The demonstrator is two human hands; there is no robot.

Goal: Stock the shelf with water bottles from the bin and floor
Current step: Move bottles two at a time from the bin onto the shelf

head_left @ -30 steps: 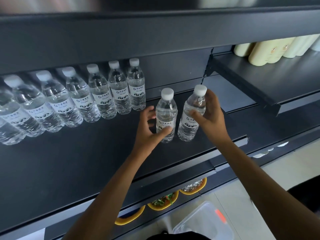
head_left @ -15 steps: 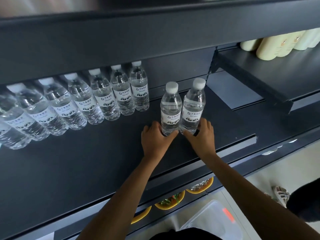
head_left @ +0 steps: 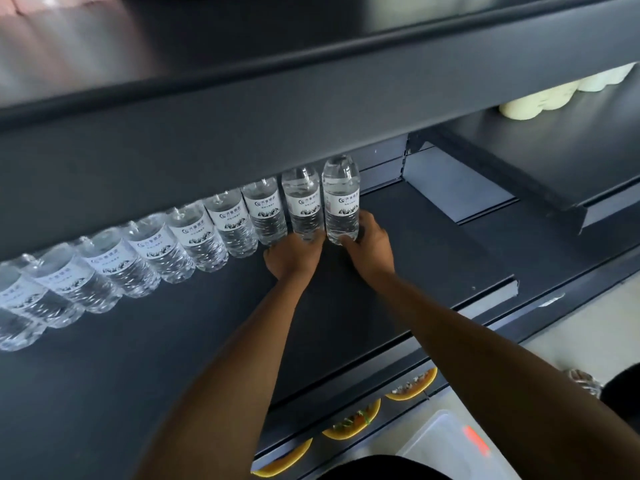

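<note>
Down by the floor sits a clear bin, with orange-rimmed bowls peeking out under the shelf edge. Up the arms: the left hand curls round the base of the second bottle, and the right hand wraps thumb and fingers round the foot of the end bottle. Both stand upright, touching, closing the row at the back of the dark shelf. Farther right, pale bottles sit higher.
</note>
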